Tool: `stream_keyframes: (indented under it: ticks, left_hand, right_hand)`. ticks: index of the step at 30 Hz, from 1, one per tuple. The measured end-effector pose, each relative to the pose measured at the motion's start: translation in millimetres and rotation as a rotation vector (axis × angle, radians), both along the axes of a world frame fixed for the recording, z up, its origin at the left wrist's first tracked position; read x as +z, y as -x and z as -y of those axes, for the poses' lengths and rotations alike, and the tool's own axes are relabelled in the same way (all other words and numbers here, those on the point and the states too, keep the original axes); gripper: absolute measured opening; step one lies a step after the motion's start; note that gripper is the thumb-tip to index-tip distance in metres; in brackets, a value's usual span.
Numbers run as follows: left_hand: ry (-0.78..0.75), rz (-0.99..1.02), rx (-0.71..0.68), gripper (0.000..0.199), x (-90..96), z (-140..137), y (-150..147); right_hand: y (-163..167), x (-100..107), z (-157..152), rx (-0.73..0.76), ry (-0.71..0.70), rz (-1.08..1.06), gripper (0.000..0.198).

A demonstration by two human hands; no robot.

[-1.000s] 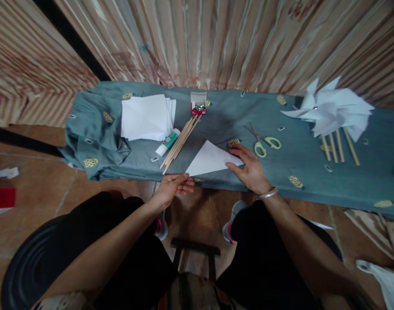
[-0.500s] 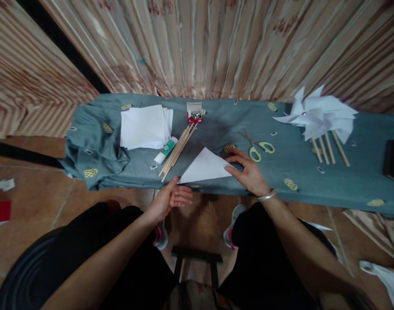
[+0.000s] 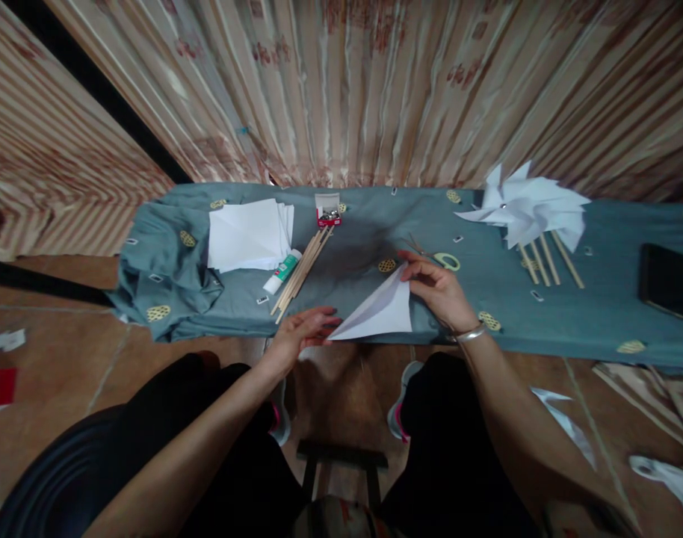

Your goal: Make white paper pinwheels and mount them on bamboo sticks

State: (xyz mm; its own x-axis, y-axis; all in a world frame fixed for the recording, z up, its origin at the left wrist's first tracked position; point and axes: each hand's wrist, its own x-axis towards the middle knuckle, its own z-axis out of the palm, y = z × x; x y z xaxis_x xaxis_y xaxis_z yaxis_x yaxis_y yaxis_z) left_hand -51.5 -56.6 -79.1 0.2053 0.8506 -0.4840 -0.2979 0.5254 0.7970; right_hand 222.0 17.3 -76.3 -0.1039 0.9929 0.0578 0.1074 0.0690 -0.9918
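A white sheet of paper (image 3: 383,310), folded into a triangle, is tilted up at the near edge of the cloth-covered table. My right hand (image 3: 439,295) pinches its upper corner between thumb and fingers. At the pointed left end, my left hand (image 3: 305,334) has its fingers around the tip, with some of them partly hidden. Scissors (image 3: 447,261) with pale green handles lie just beyond my right hand, partly covered by it. Left of the paper, a bundle of thin wooden sticks (image 3: 303,273) lies beside a green and white glue stick (image 3: 283,270).
A stack of white paper (image 3: 243,235) lies at the left. Behind the sticks stands an open red box (image 3: 329,213) of small metal pieces. Several white paper pinwheels (image 3: 535,205) on sticks and a black phone (image 3: 667,280) are at the right. A pleated curtain (image 3: 341,90) hangs behind.
The folded paper has been tilted up and turned, its right side raised by my right hand. My left hand has shifted slightly right, its fingers closer together. The view has moved a little.
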Motion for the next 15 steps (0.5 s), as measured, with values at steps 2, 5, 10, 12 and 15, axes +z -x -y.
stream_keyframes:
  ticks: [2, 5, 10, 12, 15]
  left_hand:
    - [-0.111, -0.031, -0.023, 0.063, 5.4, -5.9, -3.2]
    - [-0.177, -0.088, -0.068, 0.066, 12.5, -14.7, -12.6]
    - [-0.199, -0.163, -0.169, 0.045, 10.5, -21.8, -30.6]
    - [-0.185, -0.198, -0.143, 0.044, 7.9, -23.6, -33.6]
    - [-0.145, -0.227, -0.015, 0.046, 8.7, -29.1, -32.9]
  right_hand:
    - [0.4, 1.0, -2.6, -0.020, 0.005, -0.036, 0.005]
    - [3.9, 2.0, -5.3, -0.032, -0.001, -0.061, 0.005]
    - [8.7, 2.8, -7.9, -0.020, -0.025, -0.078, 0.004]
    - [4.4, 2.9, -9.8, -0.021, -0.055, -0.038, 0.009]
    - [-12.9, 2.6, -12.9, -0.123, -0.147, 0.197, 0.031]
